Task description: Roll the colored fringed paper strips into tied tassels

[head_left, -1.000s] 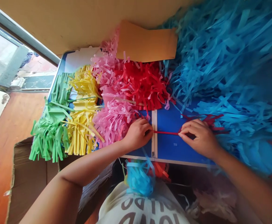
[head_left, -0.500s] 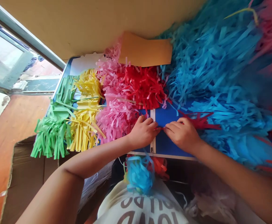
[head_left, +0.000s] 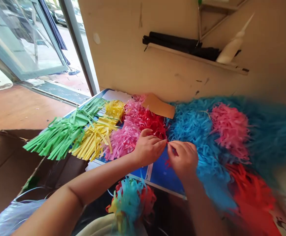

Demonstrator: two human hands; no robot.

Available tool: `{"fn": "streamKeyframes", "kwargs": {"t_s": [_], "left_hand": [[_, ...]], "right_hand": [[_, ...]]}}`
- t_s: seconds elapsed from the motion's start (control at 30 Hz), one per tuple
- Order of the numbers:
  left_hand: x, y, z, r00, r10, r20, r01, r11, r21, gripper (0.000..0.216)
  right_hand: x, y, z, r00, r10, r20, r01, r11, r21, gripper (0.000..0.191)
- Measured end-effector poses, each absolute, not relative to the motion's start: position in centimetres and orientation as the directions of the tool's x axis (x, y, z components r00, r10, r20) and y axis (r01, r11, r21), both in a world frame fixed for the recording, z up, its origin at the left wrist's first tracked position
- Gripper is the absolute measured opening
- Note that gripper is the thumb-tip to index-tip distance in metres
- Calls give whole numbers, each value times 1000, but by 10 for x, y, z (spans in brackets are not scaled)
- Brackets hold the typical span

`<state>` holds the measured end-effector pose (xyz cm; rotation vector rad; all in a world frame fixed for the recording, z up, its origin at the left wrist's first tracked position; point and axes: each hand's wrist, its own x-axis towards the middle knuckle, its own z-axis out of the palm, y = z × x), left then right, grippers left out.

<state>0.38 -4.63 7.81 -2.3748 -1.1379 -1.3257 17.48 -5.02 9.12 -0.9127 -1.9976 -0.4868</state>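
Note:
My left hand [head_left: 150, 148] and my right hand [head_left: 184, 158] meet fingertip to fingertip above the blue tabletop [head_left: 160, 175]. Both are closed in a pinch on a thin red paper strip [head_left: 167, 142], mostly hidden by the fingers. Red fringe ends show just below the right fingers. Behind my left hand lie a red fringed bunch [head_left: 159, 124] and a pink fringed bunch [head_left: 124, 137]. A large blue pile of shredded paper [head_left: 190, 123] spreads beyond my right hand.
Yellow fringe [head_left: 94, 139] and green fringe [head_left: 59, 136] lie at the table's left. An orange card [head_left: 159, 106] rests at the back. Pink [head_left: 230, 127] and red bunches [head_left: 252, 186] sit right. A cardboard box [head_left: 10, 157] stands lower left; a multicoloured pom-pom [head_left: 130, 200] hangs before me.
The view has tilted up and shifted, showing more wall, a shelf and the open door. My hands keep pinching the red strip; my right hand has turned more upright, its forearm now steeper.

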Motion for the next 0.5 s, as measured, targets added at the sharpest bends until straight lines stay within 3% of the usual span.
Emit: {"fn": "streamKeyframes", "kwargs": {"t_s": [0.07,0.17,0.3,0.4,0.5], "left_hand": [[4,-63,90,203,529,824,694,-671,260,15],[4,-83,98,59,537,842,657,-656,372,15],[1,-97,99,33,595,803,543,-685,486,18],[0,-101,98,17,657,753,473,-669,573,17],[1,-103,97,19,702,712,499,-623,602,14]], "right_hand": [[159,-64,100,-217,402,889,795,602,-78,4],[141,-84,106,-35,466,884,724,621,-299,9],[141,-100,112,-42,615,788,564,665,-489,15],[150,-105,115,-161,631,759,536,701,-470,18],[153,-107,111,-206,513,833,623,726,-292,14]]}}
